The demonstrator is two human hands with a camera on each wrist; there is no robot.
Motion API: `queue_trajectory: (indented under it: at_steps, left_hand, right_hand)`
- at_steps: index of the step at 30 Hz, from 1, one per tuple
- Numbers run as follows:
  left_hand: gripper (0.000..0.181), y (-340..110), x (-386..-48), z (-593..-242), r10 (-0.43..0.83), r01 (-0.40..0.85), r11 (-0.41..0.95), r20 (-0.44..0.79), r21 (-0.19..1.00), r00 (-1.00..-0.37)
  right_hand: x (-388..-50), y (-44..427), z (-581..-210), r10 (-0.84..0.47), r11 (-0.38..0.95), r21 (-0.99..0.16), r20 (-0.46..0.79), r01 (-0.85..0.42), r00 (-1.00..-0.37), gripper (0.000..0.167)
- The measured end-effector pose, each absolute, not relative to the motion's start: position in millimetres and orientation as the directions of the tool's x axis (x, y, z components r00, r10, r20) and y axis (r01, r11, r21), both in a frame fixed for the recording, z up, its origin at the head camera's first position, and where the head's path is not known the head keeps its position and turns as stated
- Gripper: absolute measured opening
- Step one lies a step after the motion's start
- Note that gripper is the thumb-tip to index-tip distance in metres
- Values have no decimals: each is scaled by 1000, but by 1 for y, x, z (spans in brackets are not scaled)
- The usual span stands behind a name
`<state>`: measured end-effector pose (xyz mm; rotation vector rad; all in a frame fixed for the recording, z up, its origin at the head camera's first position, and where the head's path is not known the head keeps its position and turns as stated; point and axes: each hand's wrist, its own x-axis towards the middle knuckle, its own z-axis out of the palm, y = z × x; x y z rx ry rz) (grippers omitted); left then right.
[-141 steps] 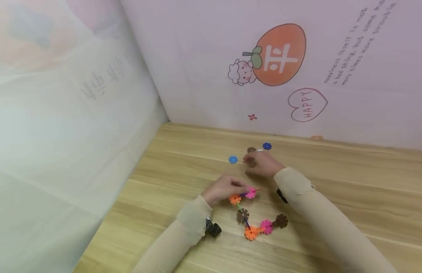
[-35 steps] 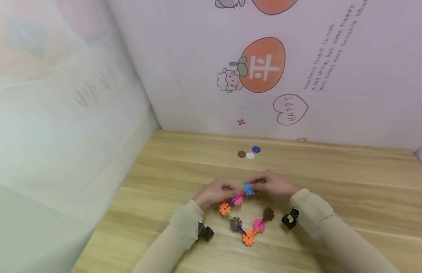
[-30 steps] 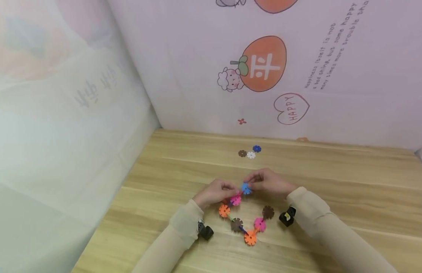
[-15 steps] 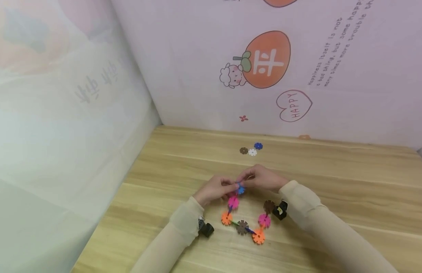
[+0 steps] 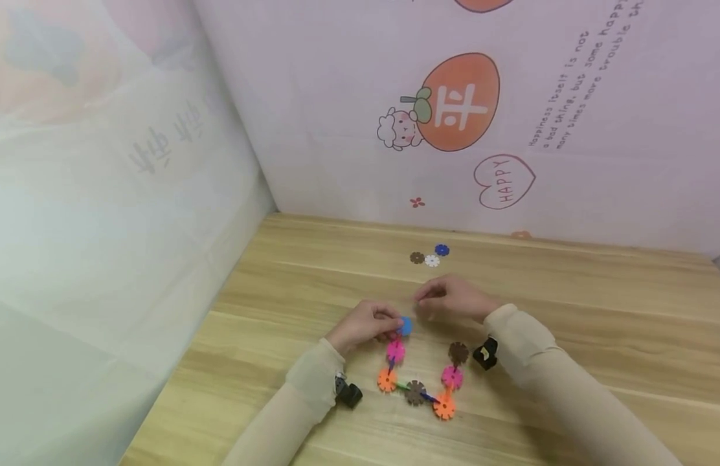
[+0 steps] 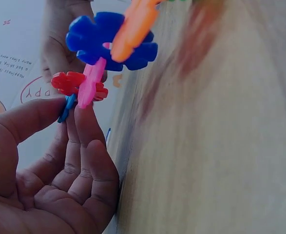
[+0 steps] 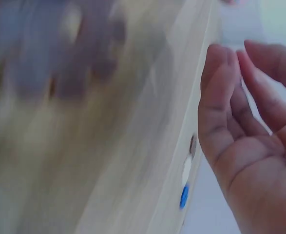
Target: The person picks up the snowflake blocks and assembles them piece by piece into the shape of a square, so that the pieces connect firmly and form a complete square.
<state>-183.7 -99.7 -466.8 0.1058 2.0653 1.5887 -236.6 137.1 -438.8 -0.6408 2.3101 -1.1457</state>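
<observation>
Thumb and fingers of my left hand pinch a light blue notched disc at one end of a chain of interlocking discs. In the left wrist view, a red disc joins the light blue one to a pink disc, followed by a dark blue disc. From there the chain bends round through an orange disc and a grey-brown disc to a dark brown disc at its other end. My right hand is apart from the chain, fingers loosely bent, holding nothing.
Farther back on the wooden table lie three loose discs: brown, white and dark blue. A printed cloth stands behind the table, and a pale cloth hangs on the left.
The right hand picked up the light blue disc and brought it to the chain's end. It has since let go and drawn slightly away. My left hand shifted from the pink disc to the light blue one.
</observation>
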Motion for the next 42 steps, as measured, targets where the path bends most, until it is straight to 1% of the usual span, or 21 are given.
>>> queue_trajectory:
  at_steps: [3,7,12,15,19,21,26,29,33,38,42]
  left_hand:
    - [16,-100,-184,-467,369,-250,315,-361,916,-857]
    - [18,-100,-183,-465,375,-249,314,-361,916,-854]
    - [18,-99,-183,-465,377,-262,298,-365,918,-851]
    - [18,-98,-182,-466,378,-270,287,-367,919,-850]
    - [17,-97,-182,-467,384,-270,283,-366,920,-848]
    - [17,-95,-182,-468,386,-266,284,-363,921,-848]
    - [16,-90,-182,-468,390,-270,285,-368,920,-844]
    - [16,-87,-182,-470,393,-285,274,-378,918,-838]
    - [16,-86,-182,-470,388,-298,263,-383,918,-838]
    - [15,-89,-183,-470,378,-295,272,-383,916,-843]
    - [16,-95,-187,-467,371,-280,291,-378,915,-848]
  right_hand:
    - [-245,149,-442,-510,610,-770,-200,-188,-837,28]
    - [-256,162,-447,-403,696,-698,-181,-172,-897,32]
    - [-267,168,-451,-346,724,-671,-151,-161,-926,35]
    - [-272,166,-452,-351,732,-653,-120,-192,-929,40]
    - [-281,161,-455,-336,747,-639,-120,-186,-934,48]
    - [-287,159,-457,-329,759,-622,-113,-192,-938,49]
    - [-300,155,-462,-344,804,-534,-57,-263,-937,40]
    - [-306,154,-467,-351,825,-485,-36,-291,-936,38]
    - [-310,150,-470,-367,832,-449,-6,-326,-930,38]
    - [-312,144,-467,-380,829,-452,-24,-329,-925,37]
    - [-309,141,-464,-407,796,-505,-38,-333,-913,34]
